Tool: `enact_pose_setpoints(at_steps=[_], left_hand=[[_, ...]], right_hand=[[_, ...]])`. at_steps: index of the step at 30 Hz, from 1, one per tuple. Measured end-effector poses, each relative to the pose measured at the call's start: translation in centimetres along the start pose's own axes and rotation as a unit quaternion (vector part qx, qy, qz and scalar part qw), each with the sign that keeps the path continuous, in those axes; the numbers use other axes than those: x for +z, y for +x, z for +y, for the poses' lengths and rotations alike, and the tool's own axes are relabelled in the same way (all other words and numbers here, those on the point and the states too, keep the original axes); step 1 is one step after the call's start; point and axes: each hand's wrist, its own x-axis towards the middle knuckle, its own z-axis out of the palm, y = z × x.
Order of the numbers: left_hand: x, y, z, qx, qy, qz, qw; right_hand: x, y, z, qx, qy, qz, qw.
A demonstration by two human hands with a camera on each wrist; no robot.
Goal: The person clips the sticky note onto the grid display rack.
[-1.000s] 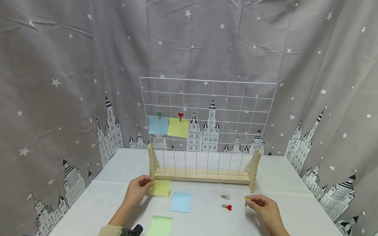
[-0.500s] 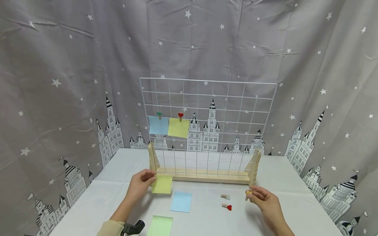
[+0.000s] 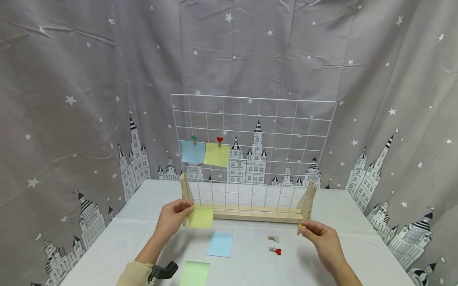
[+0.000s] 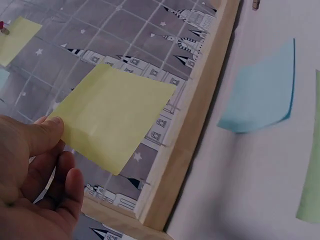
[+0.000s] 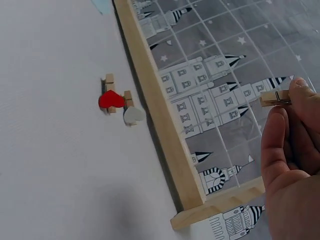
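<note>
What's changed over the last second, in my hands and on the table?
In the head view, the left hand moved up and rightward with the held yellow note; the right hand rose slightly with the yellow-topped clothespin. Nothing was newly gripped or released. Unchanged: the loose blue note, green note, red-heart clothespin and grey-heart clothespin on the table, plus both notes clipped to the wire grid.

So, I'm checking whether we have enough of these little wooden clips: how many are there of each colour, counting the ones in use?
Red: 2, the attached red clip and the loose red clip
Green: 1, the attached green clip
Pale grey: 1, the loose grey clip
Yellow: 1, the yellow clip in the right hand
Total: 5
</note>
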Motion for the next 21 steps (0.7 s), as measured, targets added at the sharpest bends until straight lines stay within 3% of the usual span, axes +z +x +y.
enact_pose_setpoints(at_steps=[21], left_hand=[[0.9, 0.3, 5.4, 0.043, -0.023, -0.026, 0.9985]], right_hand=[[0.7, 0.4, -4.0, -0.056, 0.029, -0.019, 0.9978]])
